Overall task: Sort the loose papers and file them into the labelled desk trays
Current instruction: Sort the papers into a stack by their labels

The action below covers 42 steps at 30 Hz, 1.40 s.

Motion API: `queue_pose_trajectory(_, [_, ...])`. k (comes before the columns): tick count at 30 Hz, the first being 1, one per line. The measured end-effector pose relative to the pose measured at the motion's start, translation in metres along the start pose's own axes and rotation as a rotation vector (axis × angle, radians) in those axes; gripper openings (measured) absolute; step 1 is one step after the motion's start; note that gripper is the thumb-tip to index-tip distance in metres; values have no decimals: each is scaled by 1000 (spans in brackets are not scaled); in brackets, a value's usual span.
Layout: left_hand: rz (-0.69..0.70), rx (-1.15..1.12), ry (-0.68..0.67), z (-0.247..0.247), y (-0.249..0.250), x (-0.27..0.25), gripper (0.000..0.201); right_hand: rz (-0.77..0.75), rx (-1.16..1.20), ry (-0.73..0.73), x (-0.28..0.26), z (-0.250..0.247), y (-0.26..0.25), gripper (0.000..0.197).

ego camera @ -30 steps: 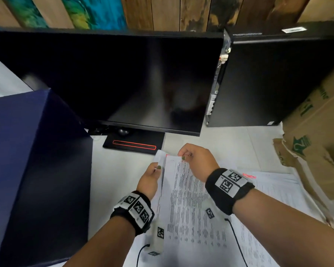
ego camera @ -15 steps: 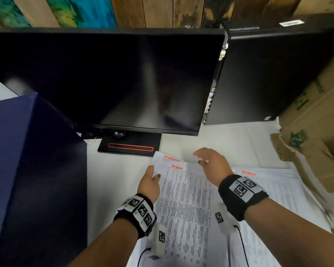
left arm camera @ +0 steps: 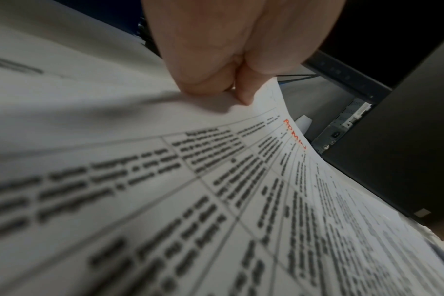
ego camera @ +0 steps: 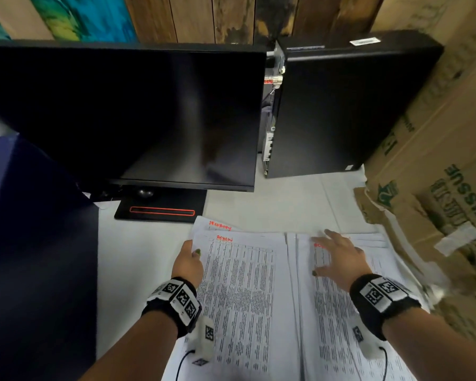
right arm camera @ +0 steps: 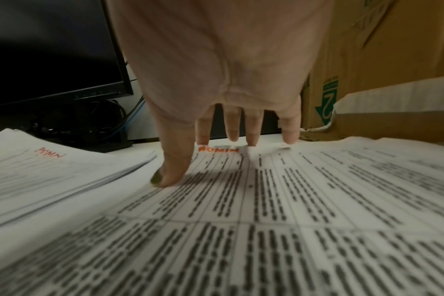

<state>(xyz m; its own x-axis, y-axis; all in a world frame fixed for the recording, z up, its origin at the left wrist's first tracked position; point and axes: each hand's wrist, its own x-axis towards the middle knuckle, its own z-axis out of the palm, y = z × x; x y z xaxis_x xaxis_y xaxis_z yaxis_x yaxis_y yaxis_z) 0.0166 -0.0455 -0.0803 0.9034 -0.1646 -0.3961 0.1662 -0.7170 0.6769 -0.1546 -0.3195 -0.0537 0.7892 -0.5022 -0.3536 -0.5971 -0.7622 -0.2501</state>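
Two stacks of printed papers lie side by side on the desk (ego camera: 149, 257), the left stack (ego camera: 245, 298) headed "ADMIN" in red, as is the right stack (ego camera: 341, 325); no trays are seen, so filing is judged not yet done. The left stack's corner is pinched by the left hand (ego camera: 188, 264). The right stack is pressed by the right hand (ego camera: 338, 257), fingers spread flat.

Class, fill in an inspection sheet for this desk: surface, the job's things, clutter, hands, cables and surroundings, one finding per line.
Surface: white desk, largely covered by paper.
Job's things: left stack marked ADMIN in red, a sheet marked SECURITY beneath it; right stack also marked ADMIN; no trays seen.
Clutter: torn cardboard boxes at the right edge.
Hands: left hand pinches the left stack's corner; right hand lies flat, fingers spread, on the right stack.
Cables: wrist-camera leads; cables behind the monitor.
Surroundings: dark monitor, black computer tower, wooden wall.
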Motion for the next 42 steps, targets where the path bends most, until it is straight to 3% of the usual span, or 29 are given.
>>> queue_pose_trajectory(3, [8, -21, -17, 3, -5, 1, 20, -31, -12, 81, -3, 4, -2, 51])
queue_pose_trajectory(6, [-14, -111, -16, 1, 0, -6, 22, -97, -14, 166, -8, 6, -6, 13])
queue_pose_trajectory(7, [-20, -139, -7, -1, 3, -9, 24, -125, 10, 168, -9, 6, -8, 11])
queue_pose_trajectory(13, [0, -223, -18, -9, 3, -16, 20, -204, 422, -21, -8, -30, -44, 20])
queue_pose_trajectory(22, [-45, -311, 24, -18, -2, -16, 19, -356, 429, -65, 13, -62, -130, 27])
queue_pose_trajectory(30, [-8, -330, 11, -19, -12, -10, 33, -246, 465, -50, 22, -25, -180, 16])
queue_pose_trajectory(34, [14, -330, -19, -20, -9, -15, 17, -193, 594, -39, 19, 3, -195, 29])
queue_pose_trajectory(38, [74, -368, -33, -23, 1, -28, 25, -190, 658, 16, 19, 17, -207, 31])
queue_pose_trajectory(42, [105, -228, -59, -23, -2, -27, 6, -217, 655, 42, 18, 18, -211, 26])
